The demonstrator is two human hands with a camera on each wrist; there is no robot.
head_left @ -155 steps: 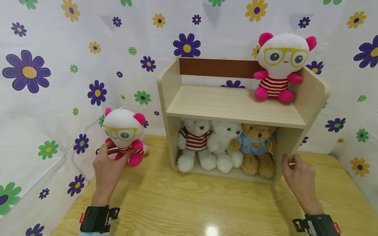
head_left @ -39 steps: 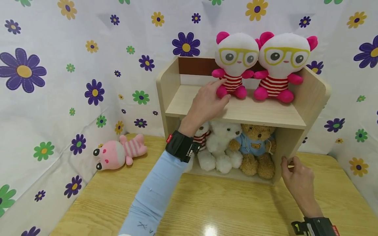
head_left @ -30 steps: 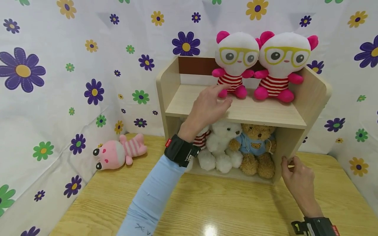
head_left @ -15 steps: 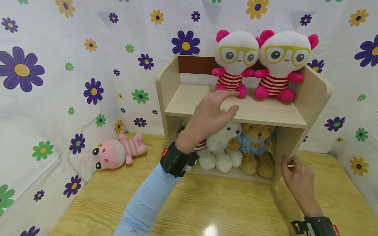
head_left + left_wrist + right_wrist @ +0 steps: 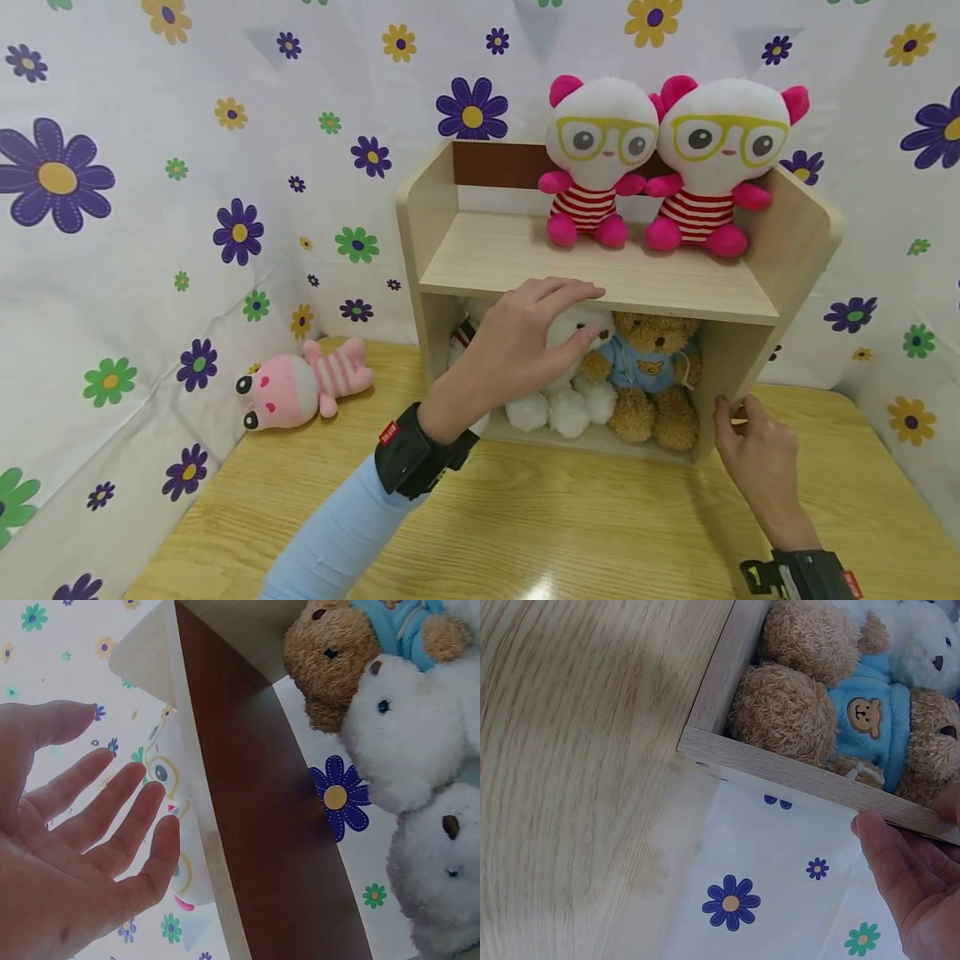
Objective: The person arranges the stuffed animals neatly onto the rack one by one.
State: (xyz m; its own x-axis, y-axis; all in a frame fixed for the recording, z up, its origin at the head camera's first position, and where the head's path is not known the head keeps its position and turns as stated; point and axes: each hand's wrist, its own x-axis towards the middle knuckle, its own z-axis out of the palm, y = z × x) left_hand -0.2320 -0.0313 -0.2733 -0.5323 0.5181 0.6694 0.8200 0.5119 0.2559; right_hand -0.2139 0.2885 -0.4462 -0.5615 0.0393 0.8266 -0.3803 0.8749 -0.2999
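My left hand hovers before the edge of the upper board, fingers loosely spread and holding nothing; the left wrist view shows its bare palm. Two panda plush toys in yellow glasses and striped shirts sit together on the upper board: the left panda and the right panda. With my right hand I pinch the front edge of the right side panel of the wooden shelf. Below sit a brown teddy bear in a blue hoodie, a white bear, and another white bear, largely behind my left hand in the head view.
A pink striped plush toy lies on its side on the wooden table, left of the shelf. A flower-print cloth hangs behind and to the left. The upper board's left part is bare.
Five seconds ago my left hand held the left panda beside the shelf; now it sits on the upper board. My left hand has let go and drawn back downward. The right hand stays put.
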